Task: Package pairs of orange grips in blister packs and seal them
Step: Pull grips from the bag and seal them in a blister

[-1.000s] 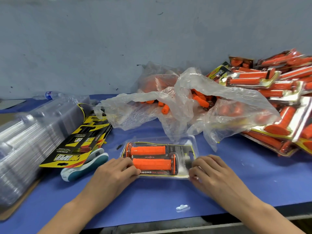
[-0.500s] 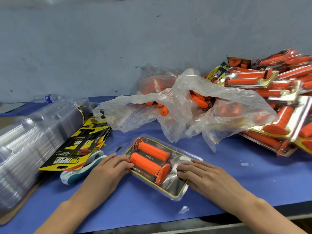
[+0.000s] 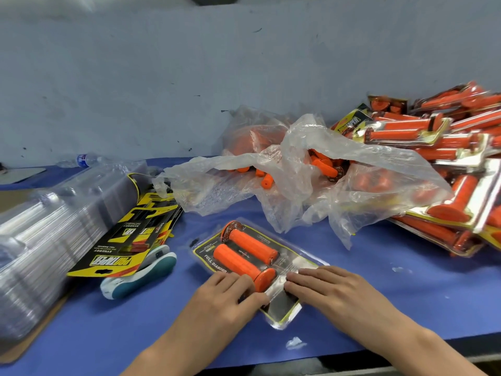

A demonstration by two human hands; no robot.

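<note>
Blister pack (image 3: 284, 310) has swung more diagonal; left hand (image 3: 225, 297), right hand (image 3: 333, 291) press flat-fingered.

2 orange grips (image 3: 245, 255) lie on a black, yellow-edged card (image 3: 282, 308); the table cover (image 3: 379, 267) is blue.

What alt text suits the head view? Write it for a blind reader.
The left hand and right hand press flat on the near end of a blister pack holding two orange grips, on a blue table. Behind lie a plastic bag of loose grips, finished packs at right, clear shells and printed cards at left.
</note>
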